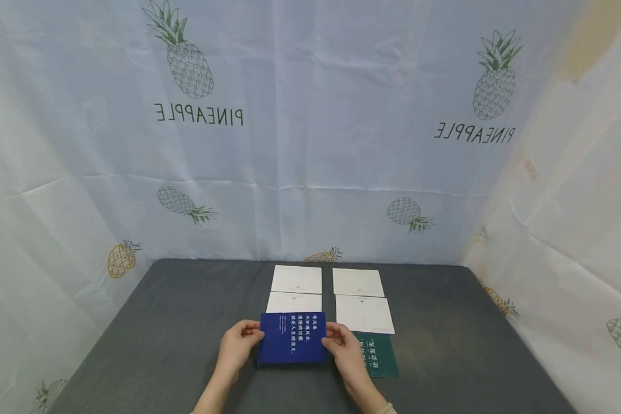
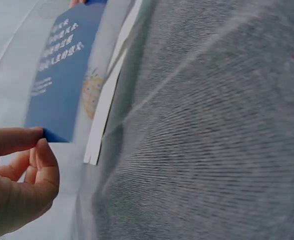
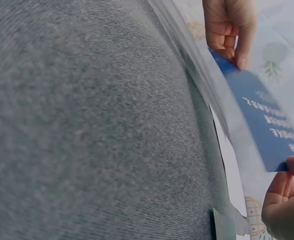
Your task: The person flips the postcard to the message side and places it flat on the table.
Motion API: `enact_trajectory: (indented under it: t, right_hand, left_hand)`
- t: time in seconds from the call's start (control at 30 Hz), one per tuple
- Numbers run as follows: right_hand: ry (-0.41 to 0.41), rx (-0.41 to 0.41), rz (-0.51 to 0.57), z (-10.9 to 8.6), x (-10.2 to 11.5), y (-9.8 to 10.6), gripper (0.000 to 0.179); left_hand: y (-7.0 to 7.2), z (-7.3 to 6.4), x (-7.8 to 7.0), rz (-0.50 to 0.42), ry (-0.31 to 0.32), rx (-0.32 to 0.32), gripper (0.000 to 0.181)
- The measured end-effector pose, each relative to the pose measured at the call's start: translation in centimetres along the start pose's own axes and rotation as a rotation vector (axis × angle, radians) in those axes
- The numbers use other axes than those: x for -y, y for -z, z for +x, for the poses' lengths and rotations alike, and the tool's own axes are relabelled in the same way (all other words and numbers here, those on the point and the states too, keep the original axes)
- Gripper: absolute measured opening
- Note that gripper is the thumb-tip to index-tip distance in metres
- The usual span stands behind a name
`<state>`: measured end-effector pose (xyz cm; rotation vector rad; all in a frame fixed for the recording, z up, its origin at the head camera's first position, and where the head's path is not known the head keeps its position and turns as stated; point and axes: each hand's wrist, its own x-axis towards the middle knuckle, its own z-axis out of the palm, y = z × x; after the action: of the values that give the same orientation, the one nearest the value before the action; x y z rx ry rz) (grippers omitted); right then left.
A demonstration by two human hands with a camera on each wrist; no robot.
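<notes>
A blue card with white Chinese writing is held between both hands above the dark table. My left hand pinches its left edge between thumb and fingers. On the opposite edge, my right hand pinches it the same way. In the left wrist view the left thumb and fingertips meet at a corner of the blue card. Both hands appear on the blue card in the right wrist view. Partly behind the right hand lies a green card with white writing.
Two white cards lie in a left column, a far one and a nearer one partly hidden by the blue card. The right column has a far white card and a nearer one. Pineapple-print cloth hangs behind the table.
</notes>
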<state>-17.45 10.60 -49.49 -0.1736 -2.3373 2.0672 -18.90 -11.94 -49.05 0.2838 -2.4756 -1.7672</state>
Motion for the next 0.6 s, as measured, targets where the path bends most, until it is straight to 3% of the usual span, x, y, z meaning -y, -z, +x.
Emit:
enact_trajectory:
  t: [0.27,0.43,0.6]
  right_hand:
    - [-0.016,-0.043,-0.042,0.32,0.02,0.0,0.022]
    - [-0.018,-0.006,-0.057,0.48,-0.22,0.45,0.018]
    - [-0.03,0.005,-0.074,0.53,-0.47,0.9,0.02]
  left_hand:
    - [0.59,0.18,-0.52,-0.061,-0.013,0.004,0.013]
    - [0.78,0.25,-0.11,-0.085,-0.015,0.06,0.011]
    - [0.9,0.12,0.3,-0.057,0.036,0.114,0.017]
